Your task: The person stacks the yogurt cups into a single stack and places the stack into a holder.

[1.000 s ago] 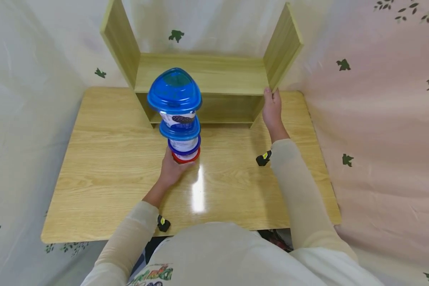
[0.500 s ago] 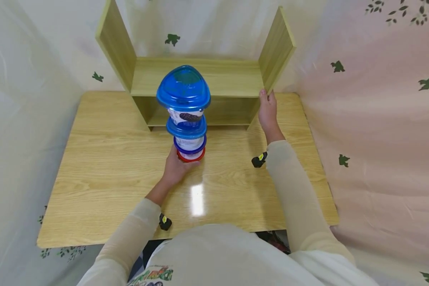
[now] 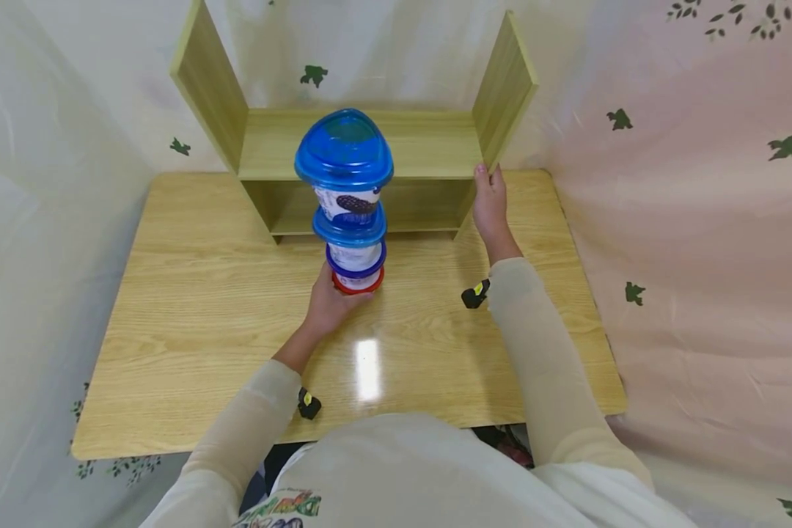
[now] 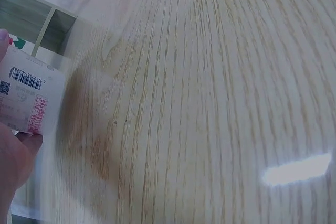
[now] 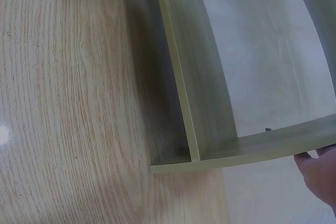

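Observation:
A stack of several tubs with lids rises from my left hand [image 3: 330,302], whose fingers and thumb grip the lowest one, with the red rim [image 3: 359,287]. On top is a large tub with a blue rounded-triangle lid [image 3: 345,150]; a smaller blue lid [image 3: 351,226] and a purple-rimmed tub [image 3: 355,258] come between. The left wrist view shows the bottom of a tub with a barcode [image 4: 29,90] in the left hand [image 4: 16,158]. My right hand [image 3: 491,205] pinches the right side panel of the wooden shelf [image 3: 359,147]; in the right wrist view, the right hand [image 5: 320,174] touches that panel's edge.
The shelf stands at the back of the wooden table [image 3: 191,330], with an upper board, a lower compartment and two upright sides. Behind it hangs a light curtain [image 3: 396,66] with green leaf shapes. A bright reflection lies on the tabletop near the front.
My left hand has carried the stack to the right relative to the shelf, in front of its middle. My right hand stays on the side panel. The head view has shifted slightly.

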Demonstrator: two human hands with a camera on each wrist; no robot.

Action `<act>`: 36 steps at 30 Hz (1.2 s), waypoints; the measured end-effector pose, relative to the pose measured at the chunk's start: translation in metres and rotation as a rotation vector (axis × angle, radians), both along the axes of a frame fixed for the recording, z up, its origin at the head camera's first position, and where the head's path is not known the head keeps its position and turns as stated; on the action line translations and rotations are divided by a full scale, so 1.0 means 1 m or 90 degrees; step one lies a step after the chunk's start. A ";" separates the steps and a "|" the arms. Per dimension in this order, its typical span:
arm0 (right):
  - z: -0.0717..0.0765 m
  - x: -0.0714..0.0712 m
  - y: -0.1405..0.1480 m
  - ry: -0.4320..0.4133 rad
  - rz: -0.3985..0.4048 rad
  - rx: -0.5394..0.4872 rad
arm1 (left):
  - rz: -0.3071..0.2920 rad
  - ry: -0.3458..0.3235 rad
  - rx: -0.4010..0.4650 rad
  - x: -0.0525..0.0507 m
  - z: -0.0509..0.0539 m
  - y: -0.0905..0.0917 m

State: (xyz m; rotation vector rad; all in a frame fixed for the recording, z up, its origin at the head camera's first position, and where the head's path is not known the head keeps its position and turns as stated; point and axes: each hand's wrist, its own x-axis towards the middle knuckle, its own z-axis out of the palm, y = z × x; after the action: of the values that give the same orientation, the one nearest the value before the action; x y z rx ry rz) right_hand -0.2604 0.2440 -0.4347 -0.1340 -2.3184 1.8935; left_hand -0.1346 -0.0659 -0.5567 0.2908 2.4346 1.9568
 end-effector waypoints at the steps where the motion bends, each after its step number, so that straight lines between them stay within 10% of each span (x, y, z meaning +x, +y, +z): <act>1: 0.000 0.000 0.000 0.000 -0.002 0.000 | -0.001 -0.003 -0.004 -0.001 0.000 0.000; 15: -0.004 0.000 0.002 -0.018 0.004 0.000 | -0.006 0.024 -0.037 -0.025 0.032 -0.011; 22: -0.001 0.000 0.000 -0.012 0.002 0.007 | -0.006 0.033 -0.027 -0.019 0.077 -0.007; 29: -0.001 0.001 -0.001 0.004 -0.003 -0.001 | 0.000 0.055 -0.041 -0.038 0.052 -0.008; 36: -0.001 0.002 -0.001 0.013 0.001 -0.001 | -0.018 0.063 -0.039 -0.045 0.068 -0.001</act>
State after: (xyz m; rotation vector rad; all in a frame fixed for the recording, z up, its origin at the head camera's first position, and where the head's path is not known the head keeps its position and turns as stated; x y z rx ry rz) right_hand -0.2585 0.2434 -0.4357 -0.1120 -2.3049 1.8889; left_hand -0.1795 -0.0669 -0.4889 0.4283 2.5296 1.8978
